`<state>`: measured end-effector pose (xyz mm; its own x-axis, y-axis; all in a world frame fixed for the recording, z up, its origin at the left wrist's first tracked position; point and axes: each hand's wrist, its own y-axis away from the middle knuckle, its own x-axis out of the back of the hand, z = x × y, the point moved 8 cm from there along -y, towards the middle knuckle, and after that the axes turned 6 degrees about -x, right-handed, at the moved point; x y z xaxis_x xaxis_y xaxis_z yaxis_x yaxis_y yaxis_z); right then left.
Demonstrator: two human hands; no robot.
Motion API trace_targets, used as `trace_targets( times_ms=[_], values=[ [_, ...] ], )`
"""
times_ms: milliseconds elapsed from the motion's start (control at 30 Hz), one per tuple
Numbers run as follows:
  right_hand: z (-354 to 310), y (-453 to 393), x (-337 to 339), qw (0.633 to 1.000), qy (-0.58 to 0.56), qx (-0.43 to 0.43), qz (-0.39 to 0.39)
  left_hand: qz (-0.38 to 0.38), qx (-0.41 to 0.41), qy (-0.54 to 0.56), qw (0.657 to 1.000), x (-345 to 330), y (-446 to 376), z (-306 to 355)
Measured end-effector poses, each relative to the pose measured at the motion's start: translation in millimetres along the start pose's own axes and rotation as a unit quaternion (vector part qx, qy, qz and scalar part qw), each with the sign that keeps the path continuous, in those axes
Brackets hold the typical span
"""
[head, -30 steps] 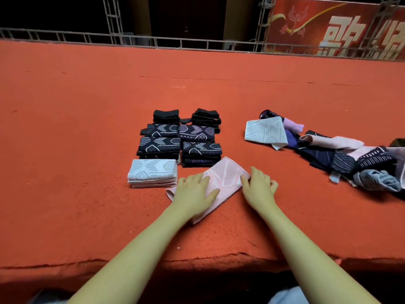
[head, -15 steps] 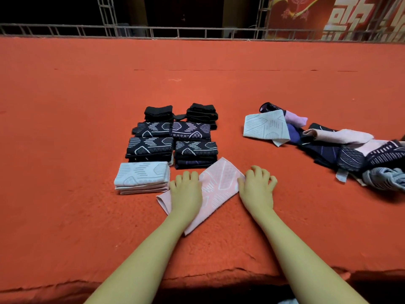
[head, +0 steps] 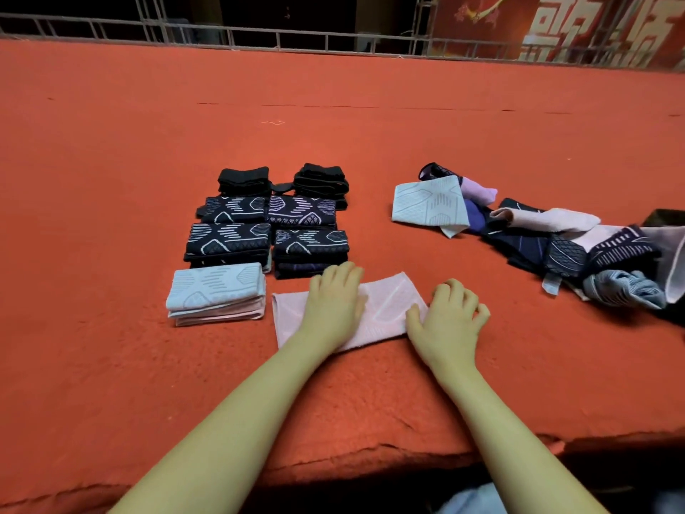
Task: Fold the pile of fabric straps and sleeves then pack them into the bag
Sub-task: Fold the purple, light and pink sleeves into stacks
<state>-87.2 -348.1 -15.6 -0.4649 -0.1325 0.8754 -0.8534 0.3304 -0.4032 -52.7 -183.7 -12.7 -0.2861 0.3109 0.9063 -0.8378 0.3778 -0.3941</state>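
Note:
A pale pink sleeve (head: 385,309) lies flat on the red carpet, roughly level with the front edge. My left hand (head: 333,302) presses flat on its middle. My right hand (head: 448,317) rests at its right end, fingers curled over the edge, thumb on the fabric. To the left sits a folded light-blue and pink stack (head: 217,294). Behind it stand several folded dark patterned stacks (head: 267,224) and black ones (head: 281,179). An unfolded pile of sleeves and straps (head: 548,239) sprawls at the right, with a light-blue piece (head: 430,205) at its left end. No bag is in view.
The red carpeted platform (head: 333,105) stretches far back to a metal railing (head: 296,35). Its front edge (head: 370,461) drops off near my elbows. A red banner (head: 556,27) hangs at the back right. A dark object (head: 667,218) peeks in at the right edge.
The pink sleeve has turned from a diagonal lie to nearly level with the stacks. My left hand slid toward its middle, and my right hand followed its right end.

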Motion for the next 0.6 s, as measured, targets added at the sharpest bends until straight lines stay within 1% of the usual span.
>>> trace_targets(
  times_ms=[33,100,133,167,300,433,600],
  values=[
    [0,-1,-4,1.000,0.001,-0.006,-0.023,-0.054,0.007,0.012,0.998,-12,4,7],
    [-1,-1,-11,0.999,0.010,-0.009,-0.049,-0.172,0.030,0.016,0.984,-35,13,11],
    [1,-3,-16,0.998,0.019,-0.014,-0.059,-0.210,0.041,0.011,0.977,-41,16,10],
    [3,-5,-22,0.997,0.028,-0.012,-0.071,-0.226,0.045,0.005,0.973,-43,17,10],
    [1,-6,-25,0.998,0.011,0.022,-0.058,-0.244,0.031,-0.007,0.969,-44,20,10],
    [1,-8,-27,0.997,0.006,0.021,-0.068,-0.252,0.021,-0.019,0.967,-43,22,12],
    [0,-6,-28,0.997,0.003,0.001,-0.080,-0.232,0.023,-0.030,0.972,-40,24,14]
  ],
)
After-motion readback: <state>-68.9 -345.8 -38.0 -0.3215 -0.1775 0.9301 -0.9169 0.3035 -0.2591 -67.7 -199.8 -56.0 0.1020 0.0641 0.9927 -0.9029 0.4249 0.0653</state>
